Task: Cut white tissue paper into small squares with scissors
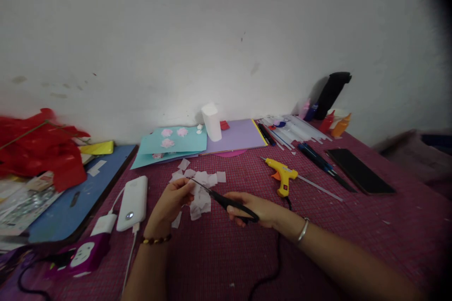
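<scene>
My right hand point(243, 207) grips black-handled scissors point(226, 200), their blades pointing up and left. The blade tips reach the fingers of my left hand point(176, 195), which are pinched together. Whatever they hold blends in with the pale paper behind, so I cannot make it out. Under and beyond the blades lies a loose pile of small white paper pieces point(201, 202). To the right of my right hand rests a yellow hot glue gun point(283, 176) with a clear glue stick point(319, 188) in its back end.
Behind the pile, pale pink paper flowers point(167, 143) lie on turquoise sheets point(192, 143) beside a white container point(212, 124). A white power bank point(132, 204) and purple power strip point(90, 254) stand left. Right are a blue-handled tool point(314, 154), a phone point(358, 169) and paint bottles point(341, 125).
</scene>
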The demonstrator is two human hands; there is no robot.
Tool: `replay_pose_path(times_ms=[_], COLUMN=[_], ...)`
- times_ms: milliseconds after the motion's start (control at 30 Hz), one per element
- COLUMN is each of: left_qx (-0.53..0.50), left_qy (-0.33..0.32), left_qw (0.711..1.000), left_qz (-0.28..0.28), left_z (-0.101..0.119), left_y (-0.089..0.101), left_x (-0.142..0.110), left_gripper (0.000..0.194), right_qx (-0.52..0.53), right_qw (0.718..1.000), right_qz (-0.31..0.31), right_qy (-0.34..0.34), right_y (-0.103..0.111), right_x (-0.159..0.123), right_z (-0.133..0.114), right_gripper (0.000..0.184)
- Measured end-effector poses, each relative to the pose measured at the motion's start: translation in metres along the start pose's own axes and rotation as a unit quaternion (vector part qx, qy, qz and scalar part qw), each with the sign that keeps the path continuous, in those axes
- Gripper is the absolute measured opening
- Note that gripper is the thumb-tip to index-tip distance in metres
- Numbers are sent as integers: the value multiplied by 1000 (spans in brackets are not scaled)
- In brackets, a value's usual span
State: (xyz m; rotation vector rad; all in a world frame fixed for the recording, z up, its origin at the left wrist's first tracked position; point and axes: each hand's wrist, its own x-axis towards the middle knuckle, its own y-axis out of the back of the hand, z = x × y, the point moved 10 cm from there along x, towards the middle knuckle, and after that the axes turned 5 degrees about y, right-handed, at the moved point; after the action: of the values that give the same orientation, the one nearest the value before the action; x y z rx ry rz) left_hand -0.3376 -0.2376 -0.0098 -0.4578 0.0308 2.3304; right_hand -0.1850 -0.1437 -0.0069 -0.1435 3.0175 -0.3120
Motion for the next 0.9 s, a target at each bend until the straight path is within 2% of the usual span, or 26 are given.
replay_pose_path(times_ms=[233,367,433,533,600,667,833,900], left_qx=[2,-16,-30,-31,-16,0,58,88], left_qy=[-9,-51,-82,-101,-90,-78,-68,-78], left_qw=[1000,998,996,994,994,995,995,993], left_qz=[1,19,12,-39,-64,-67,-51,-25], left_z=[4,15,23,26,22,16,7,9], left_y=[-4,-2,-4,-13,-17,-19,-24,-18], left_x=[-1,-4,-8,-12,-12,-10,-5,-4], left_gripper=[29,26,36,53,46,36,23,23], right_qx=[-31,-21,-19,-11,15,53,124,130], right_qw=[999,1000,1000,999,998,995,987,986], right_qz=[19,-6,-19,-42,-63,-81,-104,-105], right_qy=[-2,0,-4,2,14,17,9,12], right_y=[3,-1,-2,-5,-9,-13,-16,-15], right_x=[2,3,2,1,0,-2,-3,-3], right_z=[2,6,9,9,6,5,8,7], right_gripper=[49,50,51,52,53,55,55,56])
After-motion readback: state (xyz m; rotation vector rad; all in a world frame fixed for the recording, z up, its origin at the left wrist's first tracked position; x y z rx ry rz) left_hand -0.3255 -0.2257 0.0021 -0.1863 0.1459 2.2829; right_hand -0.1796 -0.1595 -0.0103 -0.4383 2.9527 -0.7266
